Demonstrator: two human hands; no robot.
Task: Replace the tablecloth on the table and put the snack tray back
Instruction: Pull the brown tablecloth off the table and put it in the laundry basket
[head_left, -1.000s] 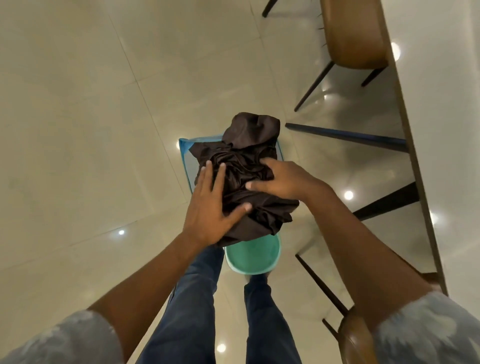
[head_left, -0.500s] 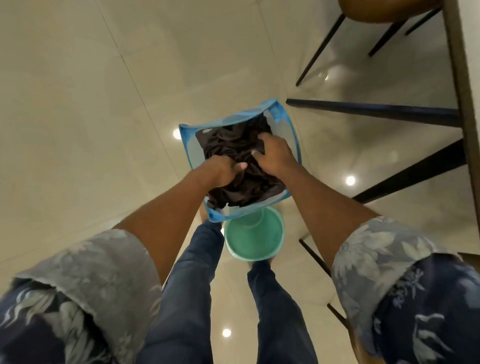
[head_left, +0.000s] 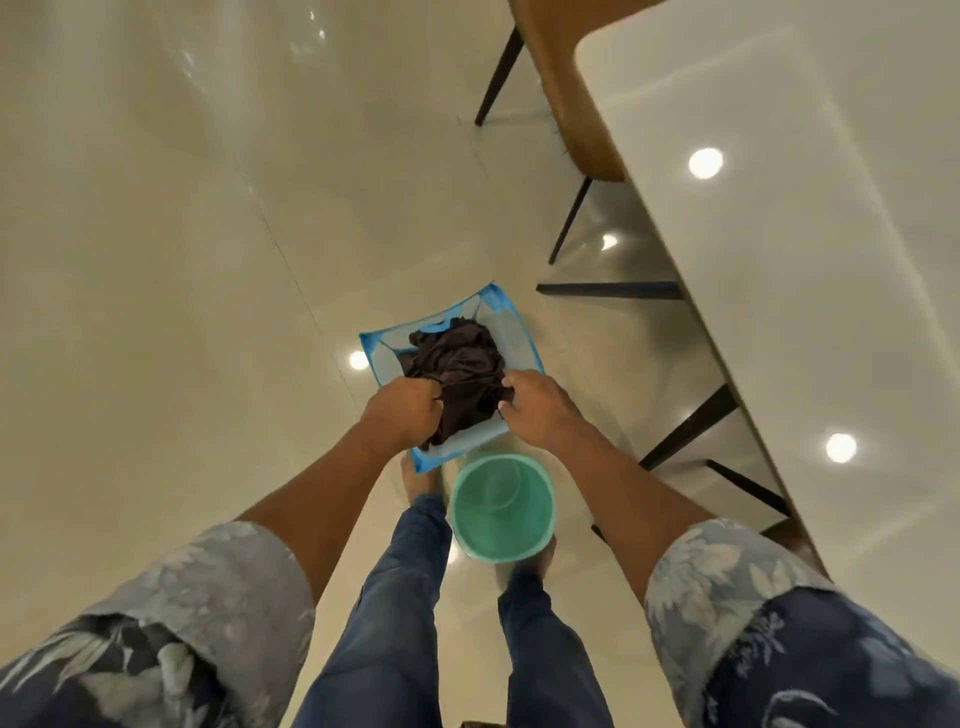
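A dark tablecloth (head_left: 457, 374) lies bunched in a blue mesh hamper (head_left: 382, 364) at frame centre. The left hand (head_left: 402, 415) and right hand (head_left: 540, 410) both clutch its folds. A green bucket (head_left: 501, 506) stands just below, with the bare table (head_left: 779, 208) at right.

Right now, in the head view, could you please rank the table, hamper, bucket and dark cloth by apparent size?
1. white table
2. blue hamper
3. green bucket and dark cloth: these look about alike, and the cloth is partly covered, so I leave them unranked.
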